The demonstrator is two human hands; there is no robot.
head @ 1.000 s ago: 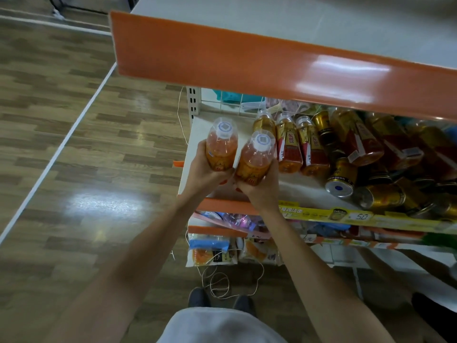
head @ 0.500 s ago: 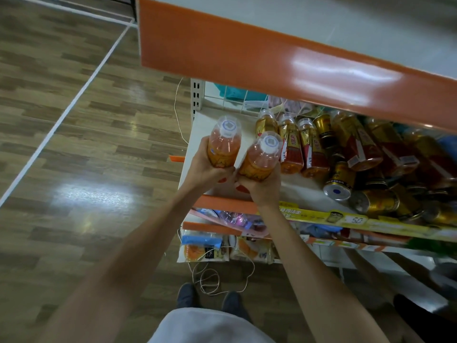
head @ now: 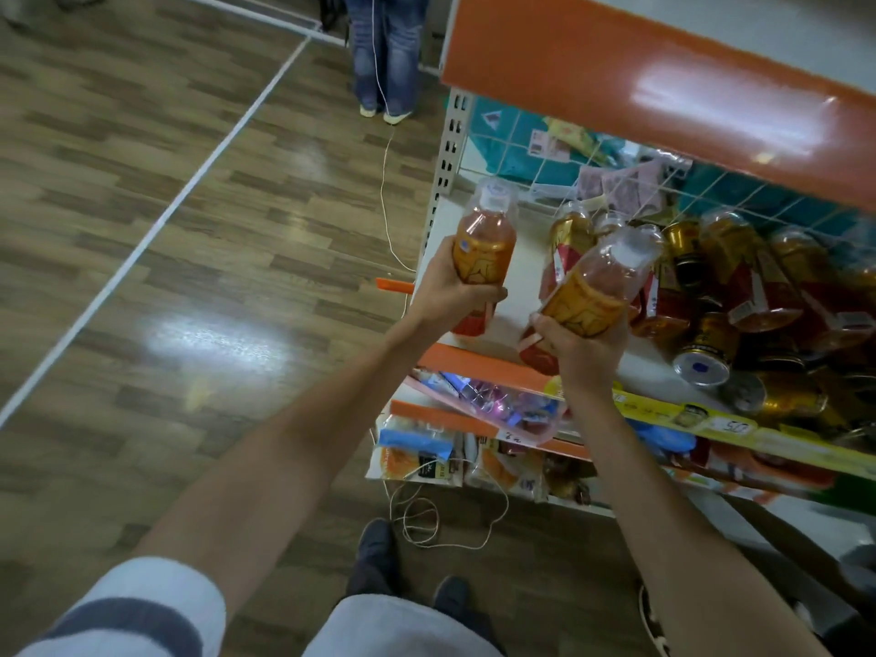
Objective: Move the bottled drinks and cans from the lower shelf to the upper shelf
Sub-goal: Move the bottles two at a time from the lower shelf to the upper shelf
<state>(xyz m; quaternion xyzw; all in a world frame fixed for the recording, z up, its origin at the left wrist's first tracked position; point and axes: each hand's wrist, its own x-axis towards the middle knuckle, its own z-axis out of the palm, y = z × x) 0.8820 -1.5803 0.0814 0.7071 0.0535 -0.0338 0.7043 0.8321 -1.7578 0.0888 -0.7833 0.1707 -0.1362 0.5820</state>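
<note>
Bottles (head: 483,248) below upper shelf (head: 663,87), near cans (head: 701,346)

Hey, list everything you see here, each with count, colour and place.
Upper shelf: one, orange front edge, top right.
Lower shelf: one, white, orange front strip, beneath it.
First held bottle: one, orange drink, white cap, by the lower shelf's left end.
Second held bottle: one, same colours, right of the first.
Shelf bottles: several, amber, red labels, mid lower shelf.
Cans: several, gold, lying on the lower shelf's right.
Price strip: one, yellow, lower shelf's front edge.
Snack packets: several, mixed colours, shelves below.
Cable: one, white, floor.
Floor: brown wood, white line.
Bystander's legs: two, blue jeans, top centre.
Shoes: two, dark, bottom centre.
Left hand: one, grips first held bottle.
Right hand: one, grips second held bottle.
</note>
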